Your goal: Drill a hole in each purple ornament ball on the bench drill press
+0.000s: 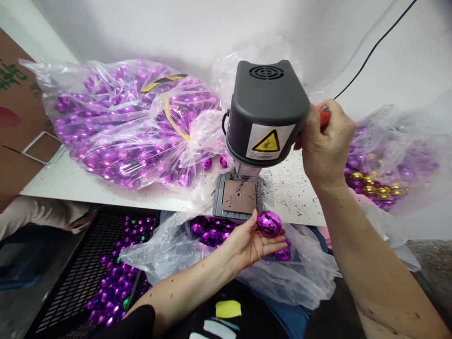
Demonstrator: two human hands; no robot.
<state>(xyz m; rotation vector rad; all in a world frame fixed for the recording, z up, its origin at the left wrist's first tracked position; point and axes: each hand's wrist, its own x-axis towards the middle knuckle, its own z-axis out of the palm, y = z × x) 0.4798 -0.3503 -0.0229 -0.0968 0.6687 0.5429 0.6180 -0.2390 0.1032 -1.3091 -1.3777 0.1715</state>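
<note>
My left hand [249, 242] is palm up just in front of the machine's base, thumb and fingers around a shiny purple ball [269, 223]. High on the right, my right hand [326, 141] is wrapped round the red handle [324, 117] of a dark grey bench drill press [266, 101]. A yellow hand-warning label [269, 142] is on its housing. Under the housing, a brown plate with a small hole [240, 195] lies on the grey base [218, 197], apart from the ball. Below my left hand, more purple balls [212, 231] sit in an open clear bag [165, 252].
A big clear bag of purple balls [120, 127] fills the table's left side; another bag [388, 160] with purple and gold balls is at right. Dark shavings dot the white table [287, 197]. A black crate [76, 254] with purple balls stands lower left, near a cardboard box [17, 117].
</note>
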